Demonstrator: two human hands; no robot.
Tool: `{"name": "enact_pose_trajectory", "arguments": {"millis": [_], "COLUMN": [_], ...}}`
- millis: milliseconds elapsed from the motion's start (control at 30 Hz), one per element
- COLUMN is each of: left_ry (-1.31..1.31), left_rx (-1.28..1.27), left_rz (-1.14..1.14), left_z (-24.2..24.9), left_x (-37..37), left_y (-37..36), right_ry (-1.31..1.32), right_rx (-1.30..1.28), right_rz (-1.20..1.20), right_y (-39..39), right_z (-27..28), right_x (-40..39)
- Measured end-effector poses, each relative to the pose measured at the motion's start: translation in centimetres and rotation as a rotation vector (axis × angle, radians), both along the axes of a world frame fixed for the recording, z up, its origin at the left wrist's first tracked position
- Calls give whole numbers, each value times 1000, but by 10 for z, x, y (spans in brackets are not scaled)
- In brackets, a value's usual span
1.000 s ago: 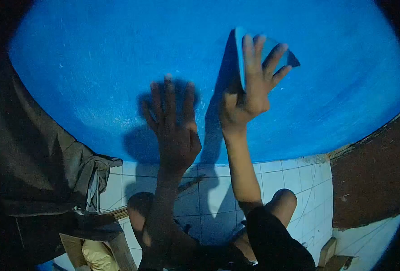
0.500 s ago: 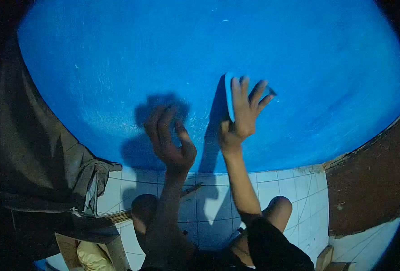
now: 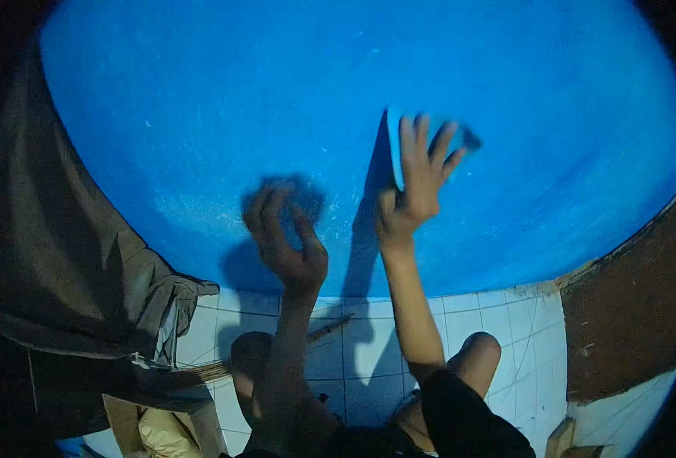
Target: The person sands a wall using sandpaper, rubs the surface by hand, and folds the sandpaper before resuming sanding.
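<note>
My right hand [image 3: 422,172] lies with spread fingers over a thin sheet with a light-blue edge [image 3: 397,149], pressing it against the blue wall [image 3: 536,99]. Most of the sheet is hidden under the fingers, and a dark corner shows past the fingertips. My left hand [image 3: 288,237] is raised close to the wall on the left. Its fingers are loosely curved and apart, with nothing visible in them. Both hands cast dark shadows on the wall, which shows pale scuffs and specks.
White floor tiles [image 3: 372,343] meet the wall's foot, with a thin stick [image 3: 330,328] lying there. Dark cloth [image 3: 86,267] hangs at left above a cardboard box [image 3: 124,424] holding a yellowish bag [image 3: 166,437]. A brown panel [image 3: 628,320] stands at right.
My right hand has slid a little up the wall with the sheet. My left hand stays in nearly the same pose. The whole view has shifted slightly.
</note>
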State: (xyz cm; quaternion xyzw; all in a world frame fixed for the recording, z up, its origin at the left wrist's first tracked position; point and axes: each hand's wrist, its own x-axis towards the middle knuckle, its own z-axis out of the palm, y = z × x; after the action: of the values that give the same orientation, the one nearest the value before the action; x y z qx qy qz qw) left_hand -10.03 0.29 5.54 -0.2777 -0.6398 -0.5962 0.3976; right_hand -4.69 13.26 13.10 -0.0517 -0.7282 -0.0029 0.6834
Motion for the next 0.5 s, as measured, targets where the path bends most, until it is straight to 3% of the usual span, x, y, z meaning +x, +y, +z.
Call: {"name": "enact_pose_trajectory", "arguments": {"millis": [100,167,367,433,500], "left_ry": [-51,-118,-116,-108,-96], "left_rx": [80,70,124,162,214], "left_rz": [8,23,30,4,-22], "left_z": [-1,9,15,13,13], "left_x": [2,7,8,6,8], "left_y": [9,5,2,1,3], "right_ry": [-145,-268,-160,-180,-254], "right_rx": [-37,-101,110,105,78], "right_rz": [33,5,4,-14,-3], "right_y": [-1,-3,-20,-26,-28], "right_z": [-78,-103,61,58,-6], "right_x": [18,21,-20,-20,-5]}}
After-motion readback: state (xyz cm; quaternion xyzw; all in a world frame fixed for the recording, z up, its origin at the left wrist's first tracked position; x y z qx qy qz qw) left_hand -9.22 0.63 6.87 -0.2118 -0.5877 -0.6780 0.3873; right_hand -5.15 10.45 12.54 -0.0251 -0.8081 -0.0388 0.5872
